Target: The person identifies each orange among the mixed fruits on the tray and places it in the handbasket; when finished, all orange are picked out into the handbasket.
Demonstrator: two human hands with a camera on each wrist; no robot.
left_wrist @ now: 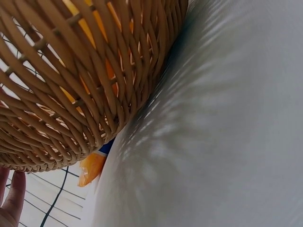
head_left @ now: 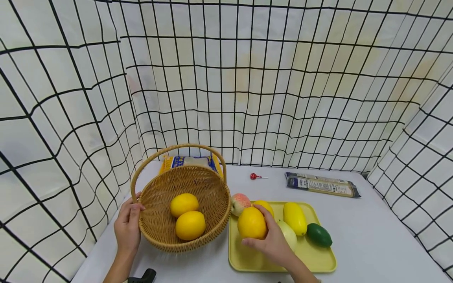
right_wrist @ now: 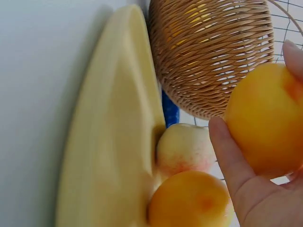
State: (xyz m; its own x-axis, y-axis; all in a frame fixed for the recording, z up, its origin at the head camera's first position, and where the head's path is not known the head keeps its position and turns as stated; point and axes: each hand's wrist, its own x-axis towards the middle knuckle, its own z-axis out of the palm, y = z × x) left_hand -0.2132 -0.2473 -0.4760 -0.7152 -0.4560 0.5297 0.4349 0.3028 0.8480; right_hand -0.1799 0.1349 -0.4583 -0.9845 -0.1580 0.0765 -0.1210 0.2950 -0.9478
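My left hand (head_left: 129, 226) grips the rim of a wicker basket (head_left: 152, 220) at its left side, thumb over the edge. The basket tilts toward me, and two yellow-orange oranges (head_left: 190, 225) lie inside it. In my right hand (head_left: 272, 243) I hold another orange (head_left: 252, 223) between thumb and fingers, over the left part of a yellow tray (head_left: 247, 263). Behind that hand on the tray are another orange (right_wrist: 189, 201) and a pinkish peach (head_left: 240, 203). The right wrist view shows the held orange (right_wrist: 267, 118) to the right of the basket's woven side.
A pale green fruit (head_left: 288, 235), partly hidden by my right hand, a long yellow fruit (head_left: 295, 218) and a dark green fruit (head_left: 319, 235) lie on the tray. Farther back are a red lollipop (head_left: 254, 176), a flat packet (head_left: 323, 184) and a yellow-blue bag (head_left: 170, 163). Black netting surrounds the table.
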